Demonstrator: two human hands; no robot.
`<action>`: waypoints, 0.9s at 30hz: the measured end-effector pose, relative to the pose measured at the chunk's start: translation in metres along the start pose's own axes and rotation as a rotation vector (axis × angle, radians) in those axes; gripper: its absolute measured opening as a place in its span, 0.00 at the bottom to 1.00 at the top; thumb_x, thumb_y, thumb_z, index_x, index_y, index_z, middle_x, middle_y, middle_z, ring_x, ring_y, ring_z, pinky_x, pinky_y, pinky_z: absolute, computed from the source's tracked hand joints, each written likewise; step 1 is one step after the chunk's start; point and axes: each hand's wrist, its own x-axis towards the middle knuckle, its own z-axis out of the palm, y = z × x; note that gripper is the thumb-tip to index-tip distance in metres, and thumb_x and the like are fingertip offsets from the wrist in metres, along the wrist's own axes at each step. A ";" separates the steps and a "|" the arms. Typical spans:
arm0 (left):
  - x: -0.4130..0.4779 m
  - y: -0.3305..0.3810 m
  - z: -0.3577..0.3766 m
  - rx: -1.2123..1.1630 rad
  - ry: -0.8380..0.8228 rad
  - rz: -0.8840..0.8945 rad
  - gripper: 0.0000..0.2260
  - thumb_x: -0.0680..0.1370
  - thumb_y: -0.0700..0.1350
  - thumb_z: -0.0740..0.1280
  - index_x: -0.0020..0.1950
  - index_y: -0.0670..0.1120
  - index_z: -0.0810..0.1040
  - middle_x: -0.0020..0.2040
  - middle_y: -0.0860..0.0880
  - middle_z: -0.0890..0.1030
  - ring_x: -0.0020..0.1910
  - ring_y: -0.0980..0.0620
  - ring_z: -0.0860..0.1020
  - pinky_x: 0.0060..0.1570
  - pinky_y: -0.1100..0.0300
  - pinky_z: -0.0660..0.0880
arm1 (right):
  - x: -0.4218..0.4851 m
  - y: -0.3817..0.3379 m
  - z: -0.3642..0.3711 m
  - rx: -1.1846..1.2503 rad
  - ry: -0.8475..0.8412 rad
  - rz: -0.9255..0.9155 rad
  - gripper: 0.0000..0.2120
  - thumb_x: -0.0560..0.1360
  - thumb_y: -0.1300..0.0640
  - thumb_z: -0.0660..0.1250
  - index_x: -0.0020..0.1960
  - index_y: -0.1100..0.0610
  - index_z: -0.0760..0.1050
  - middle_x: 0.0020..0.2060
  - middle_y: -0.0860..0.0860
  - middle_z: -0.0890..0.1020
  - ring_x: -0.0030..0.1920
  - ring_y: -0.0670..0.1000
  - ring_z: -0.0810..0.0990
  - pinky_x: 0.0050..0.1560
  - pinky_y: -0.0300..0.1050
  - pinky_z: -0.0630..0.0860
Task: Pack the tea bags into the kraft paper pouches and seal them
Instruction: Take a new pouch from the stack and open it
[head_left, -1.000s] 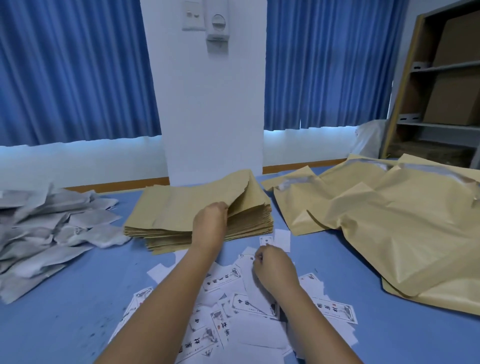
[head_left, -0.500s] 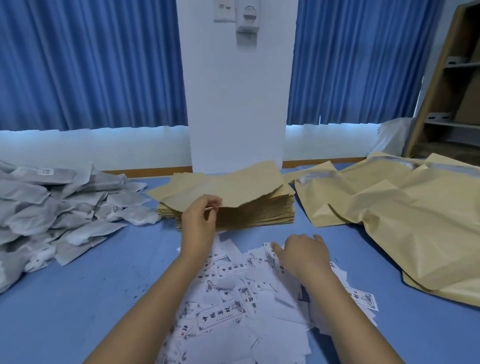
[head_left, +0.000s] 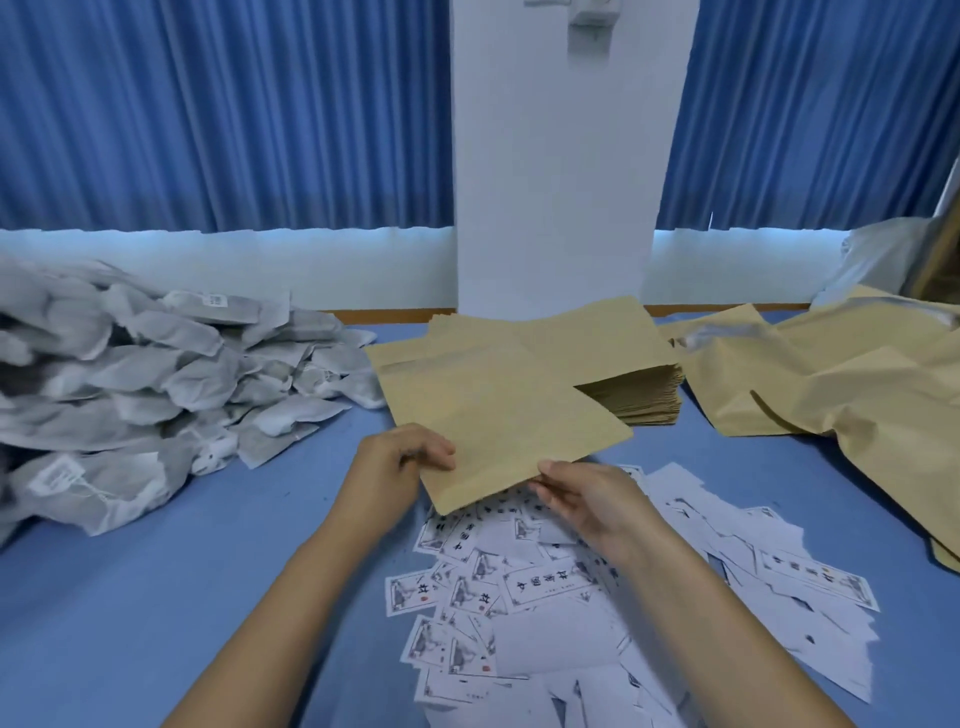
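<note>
One flat kraft paper pouch (head_left: 493, 415) is held above the blue table, tilted, in front of the stack of kraft pouches (head_left: 631, 387). My left hand (head_left: 400, 462) pinches its near left edge. My right hand (head_left: 582, 493) pinches its near bottom edge with thumb and fingertips. A big heap of grey-white tea bags (head_left: 145, 395) with strings and tags lies at the left of the table.
White printed labels (head_left: 545, 597) are scattered on the blue table (head_left: 156, 597) under my forearms. Large crumpled kraft wrapping (head_left: 831, 395) covers the right side. A white pillar (head_left: 561, 182) and blue curtains stand behind the table.
My left hand has lifted one pouch off the stack and drawn it toward me. My right hand rose from the labels and took hold of the pouch's near edge. The camera view tilted downward.
</note>
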 end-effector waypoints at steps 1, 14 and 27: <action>0.000 0.006 0.004 0.049 -0.039 0.012 0.20 0.72 0.23 0.57 0.45 0.42 0.84 0.49 0.47 0.83 0.50 0.58 0.80 0.53 0.70 0.73 | 0.001 0.004 0.002 0.022 0.004 -0.016 0.03 0.74 0.70 0.68 0.41 0.69 0.78 0.35 0.58 0.83 0.37 0.52 0.82 0.37 0.36 0.80; -0.012 0.017 0.020 -0.121 -0.372 -0.121 0.11 0.72 0.43 0.75 0.52 0.54 0.85 0.47 0.57 0.84 0.48 0.58 0.81 0.52 0.62 0.77 | 0.002 0.024 0.004 -0.539 -0.070 -0.257 0.08 0.71 0.53 0.74 0.42 0.58 0.84 0.39 0.51 0.86 0.44 0.49 0.84 0.50 0.45 0.79; -0.010 0.015 0.009 -0.464 -0.430 -0.305 0.12 0.68 0.39 0.75 0.48 0.53 0.85 0.46 0.52 0.86 0.47 0.58 0.83 0.45 0.71 0.75 | 0.010 0.028 0.006 -0.534 -0.223 -0.471 0.05 0.73 0.62 0.70 0.39 0.56 0.79 0.35 0.47 0.83 0.40 0.45 0.82 0.45 0.35 0.77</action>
